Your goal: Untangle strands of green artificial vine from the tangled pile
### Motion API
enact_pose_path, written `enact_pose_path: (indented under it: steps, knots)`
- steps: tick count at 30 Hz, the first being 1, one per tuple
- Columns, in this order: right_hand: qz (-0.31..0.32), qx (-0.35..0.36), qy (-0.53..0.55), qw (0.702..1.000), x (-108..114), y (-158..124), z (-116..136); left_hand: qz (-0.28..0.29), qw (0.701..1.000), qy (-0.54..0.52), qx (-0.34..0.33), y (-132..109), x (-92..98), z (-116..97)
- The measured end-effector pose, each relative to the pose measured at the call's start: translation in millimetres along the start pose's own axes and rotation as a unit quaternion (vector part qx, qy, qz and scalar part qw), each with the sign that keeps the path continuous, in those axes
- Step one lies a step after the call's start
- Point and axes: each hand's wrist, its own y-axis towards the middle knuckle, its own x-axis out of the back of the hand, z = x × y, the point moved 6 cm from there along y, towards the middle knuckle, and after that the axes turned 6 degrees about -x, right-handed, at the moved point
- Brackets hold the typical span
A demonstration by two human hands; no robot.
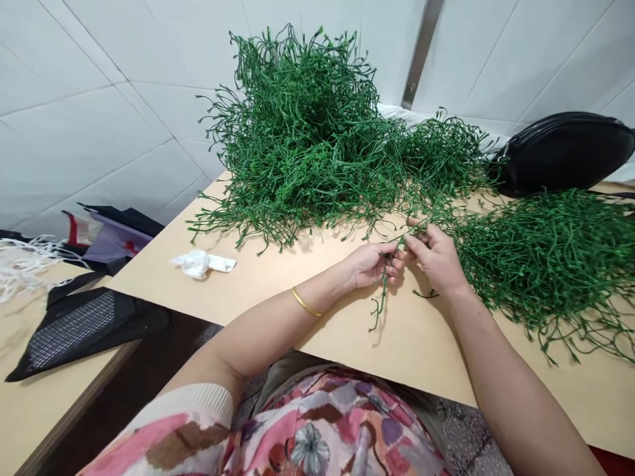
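My left hand (371, 263) and my right hand (435, 256) meet over the tan table (278, 291), fingers pinched together on a green plastic sprig (381, 301). The sprig's lower end dangles down from my left fingers toward the table. A thin gold bangle (305, 304) circles my left wrist. A big heap of green plastic stems (307, 132) rises just beyond my hands. A second, flatter pile of green stems (550, 258) spreads right beside my right hand.
A crumpled white scrap (201, 263) lies on the table's left part. A black bag (560, 153) sits at the back right against the white wall. To the left, a second table (30, 396) carries black mesh fabric (74, 327), white strings (24, 261) and dark bags.
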Motion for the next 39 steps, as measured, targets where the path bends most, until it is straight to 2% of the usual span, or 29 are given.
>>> enact_pose_path:
  steps: [4,7,10,12,16,18,19,21,24,26,30,33,36,39]
  knots:
    - [-0.032,0.003,-0.036,0.999,15.8,3.7,-2.2,-0.051,0.984,0.156,-0.071,-3.1,-0.3,-6.7]
    - [-0.04,-0.004,-0.065,0.997,23.4,3.4,0.4,-0.09,0.956,0.241,-0.139,-7.7,-3.4,-13.6]
    - [-0.055,-0.016,-0.077,0.995,29.0,2.8,2.2,-0.114,0.925,0.319,-0.171,-12.0,-5.6,-17.7]
    - [-0.078,-0.007,-0.077,0.994,33.4,2.7,3.7,-0.116,0.892,0.382,-0.211,-14.7,-7.3,-23.3]
    - [-0.1,0.014,-0.079,0.992,37.1,2.8,6.5,-0.119,0.79,0.481,-0.362,-23.3,-12.5,-40.3]
    - [-0.08,0.015,-0.09,0.993,33.6,2.3,8.3,-0.125,0.775,0.471,-0.402,-25.2,-12.0,-44.0]
    - [-0.068,0.014,-0.099,0.993,31.2,1.7,9.5,-0.126,0.784,0.45,-0.409,-25.0,-11.3,-44.4]
    - [-0.047,0.021,-0.117,0.992,26.2,-0.1,13.1,-0.12,0.823,0.389,-0.397,-22.3,-9.8,-42.3]
    - [-0.012,0.029,-0.136,0.99,18.6,-2.8,16.7,-0.089,0.9,0.282,-0.32,-14.7,-8.3,-33.4]
    - [0.01,0.033,-0.141,0.989,14.6,-3.9,17.7,-0.071,0.932,0.225,-0.275,-11.1,-6.8,-29.4]
    - [0.014,0.069,-0.151,0.986,12.6,-3.7,20.1,-0.055,0.949,0.214,-0.225,-6.2,-1.9,-26.7]
    - [0.006,0.052,-0.108,0.993,14.5,0.1,14.3,-0.042,0.963,0.198,-0.177,-2.8,0.4,-20.9]
    - [-0.027,0.008,-0.034,0.999,19.7,4.3,5.6,0.003,0.987,0.108,-0.12,-0.6,-2.3,-14.3]
    - [-0.032,-0.032,0.021,0.999,21.6,5.6,0.3,0.026,0.995,-0.007,-0.091,0.2,-2.0,-15.7]
